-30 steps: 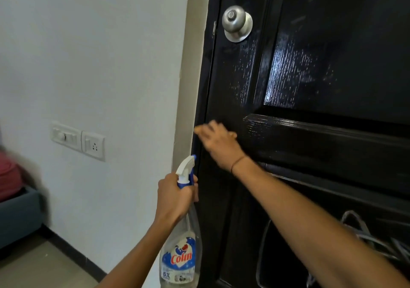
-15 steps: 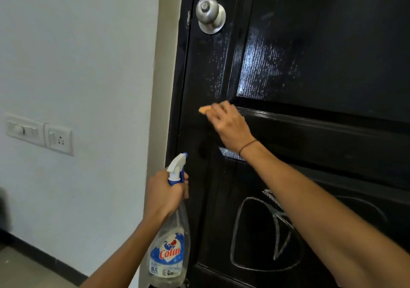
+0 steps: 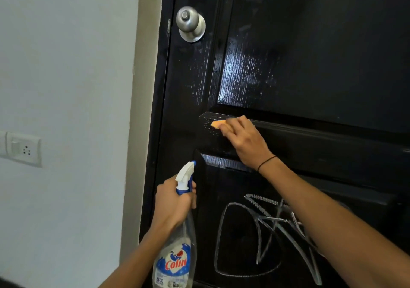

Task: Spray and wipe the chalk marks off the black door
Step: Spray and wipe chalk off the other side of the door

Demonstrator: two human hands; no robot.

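Since half a second ago the right hand [image 3: 245,140] slides its orange sponge [image 3: 218,124] right along the door [image 3: 310,66]—chalk marks [image 3: 266,236] wait at five o'clock. Left hand [image 3: 174,201] grips the spray bottle [image 3: 177,243]—wet sponge may smear.

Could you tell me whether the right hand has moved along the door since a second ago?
Yes. The right hand went rightward, from the door's latch edge onto the cross rail.

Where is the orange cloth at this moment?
In the head view, the orange cloth is under the right hand, pressed on the door rail, below and right of the knob, above the chalk marks.
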